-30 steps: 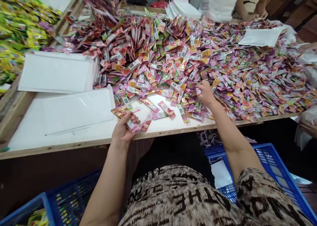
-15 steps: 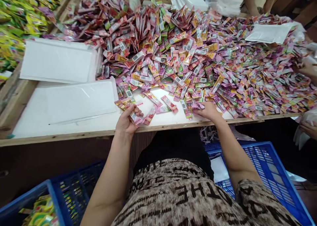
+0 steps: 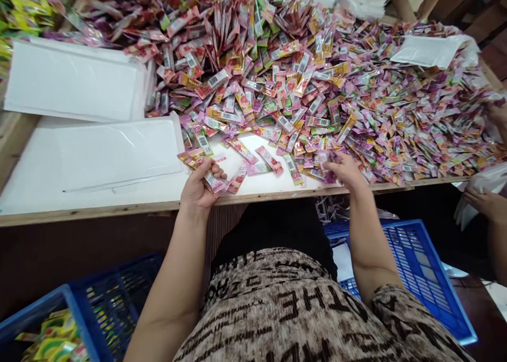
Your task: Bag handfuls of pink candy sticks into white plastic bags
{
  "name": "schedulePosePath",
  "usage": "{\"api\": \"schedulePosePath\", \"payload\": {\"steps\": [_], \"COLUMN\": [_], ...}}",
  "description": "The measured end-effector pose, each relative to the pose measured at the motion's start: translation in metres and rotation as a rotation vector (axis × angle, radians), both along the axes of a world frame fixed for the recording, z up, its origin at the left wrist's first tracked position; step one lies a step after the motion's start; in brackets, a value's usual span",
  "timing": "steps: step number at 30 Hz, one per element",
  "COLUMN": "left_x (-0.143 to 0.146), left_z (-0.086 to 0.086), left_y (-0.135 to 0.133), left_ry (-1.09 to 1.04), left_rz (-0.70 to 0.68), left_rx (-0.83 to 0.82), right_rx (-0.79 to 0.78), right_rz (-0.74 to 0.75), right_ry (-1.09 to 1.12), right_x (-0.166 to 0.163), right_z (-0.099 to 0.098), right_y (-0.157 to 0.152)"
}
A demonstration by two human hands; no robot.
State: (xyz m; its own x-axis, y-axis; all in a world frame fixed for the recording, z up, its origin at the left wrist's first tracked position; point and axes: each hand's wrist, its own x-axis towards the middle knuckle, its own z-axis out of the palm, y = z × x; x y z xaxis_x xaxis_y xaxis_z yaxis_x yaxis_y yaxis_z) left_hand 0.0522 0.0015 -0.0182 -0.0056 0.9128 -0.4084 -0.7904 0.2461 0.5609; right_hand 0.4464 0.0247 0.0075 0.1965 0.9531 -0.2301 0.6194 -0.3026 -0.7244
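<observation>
A big heap of small pink, purple and yellow sachets (image 3: 301, 82) covers the white table top (image 3: 47, 193). My left hand (image 3: 198, 185) rests at the table's front edge, its fingers closed round a small bundle of sachets (image 3: 214, 181). My right hand (image 3: 344, 170) is at the near edge of the heap, fingers curled on a few purple sachets (image 3: 328, 161); the hand is slightly blurred. A few loose sachets (image 3: 261, 164) lie on the bare patch between my hands.
Flat clear plastic bags (image 3: 119, 153) and a white stack (image 3: 75, 82) lie left of the heap. Blue crates (image 3: 420, 267) stand under the table on both sides. Another person's hand (image 3: 481, 201) holds white bags at the right edge. Yellow-green packets (image 3: 19, 13) pile up far left.
My right hand drew back from deep in the heap to its near edge with sachets in its fingers. The left hand kept its bundle in place. The camera tilted down a little.
</observation>
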Motion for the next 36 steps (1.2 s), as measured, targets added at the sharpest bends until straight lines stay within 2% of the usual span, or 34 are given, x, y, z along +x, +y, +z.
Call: {"api": "schedulePosePath", "payload": {"steps": [2, 5, 8, 9, 11, 13, 15, 19, 22, 24, 25, 27, 29, 32, 34, 36], "left_x": [0.000, 0.001, 0.002, 0.003, 0.002, 0.002, 0.001, 0.001, 0.001, 0.001, 0.000, 0.000, -0.001, 0.000, 0.000, 0.000], "left_z": [0.001, 0.003, 0.004, 0.004, 0.004, 0.003, 0.002, 0.000, -0.001, -0.002, -0.002, -0.001, 0.000, 0.001, 0.002, 0.002], "left_y": [0.000, 0.000, 0.000, -0.001, -0.002, -0.002, -0.002, -0.001, -0.001, -0.001, -0.001, -0.002, -0.002, -0.002, -0.001, -0.002], "left_ry": [-0.002, 0.026, 0.044, 0.045, 0.042, 0.029, 0.016, 0.029, 0.015, 0.004, 0.002, 0.001, 0.004, 0.000, -0.001, 0.007], "left_rz": [-0.010, -0.021, -0.020, -0.020, -0.017, -0.013, -0.012, -0.009, -0.004, -0.002, -0.003, -0.004, -0.004, -0.020, -0.033, -0.031], "left_rx": [-0.005, -0.029, -0.028, -0.021, -0.005, 0.011, 0.015, 0.005, 0.020, 0.026, 0.025, 0.017, 0.015, 0.022, 0.015, 0.008], "right_rx": [0.051, 0.106, 0.106, 0.111, 0.118, 0.103, 0.081, 0.075, 0.089, 0.089, 0.084, 0.067, 0.077, 0.160, 0.172, 0.123], "right_rz": [-0.040, 0.048, 0.249, 0.267, 0.213, 0.156, 0.161, 0.215, 0.320, 0.381, 0.373, 0.263, 0.079, -0.175, -0.196, -0.121], "right_ry": [0.102, -0.018, -0.237, -0.300, -0.375, -0.370, -0.345, -0.376, -0.462, -0.453, -0.413, -0.308, -0.244, -0.283, -0.344, -0.425], "right_x": [0.022, 0.026, 0.006, 0.000, -0.008, -0.012, -0.019, -0.059, -0.092, -0.099, -0.095, -0.077, -0.051, -0.023, -0.020, -0.029], "right_z": [0.011, 0.019, 0.011, 0.008, 0.003, 0.003, 0.003, -0.005, -0.017, -0.021, -0.022, -0.018, -0.011, -0.001, -0.002, -0.007], "right_y": [-0.010, -0.019, -0.017, -0.015, -0.011, -0.007, -0.005, -0.001, 0.000, -0.001, 0.000, 0.002, 0.007, 0.013, 0.015, 0.014]}}
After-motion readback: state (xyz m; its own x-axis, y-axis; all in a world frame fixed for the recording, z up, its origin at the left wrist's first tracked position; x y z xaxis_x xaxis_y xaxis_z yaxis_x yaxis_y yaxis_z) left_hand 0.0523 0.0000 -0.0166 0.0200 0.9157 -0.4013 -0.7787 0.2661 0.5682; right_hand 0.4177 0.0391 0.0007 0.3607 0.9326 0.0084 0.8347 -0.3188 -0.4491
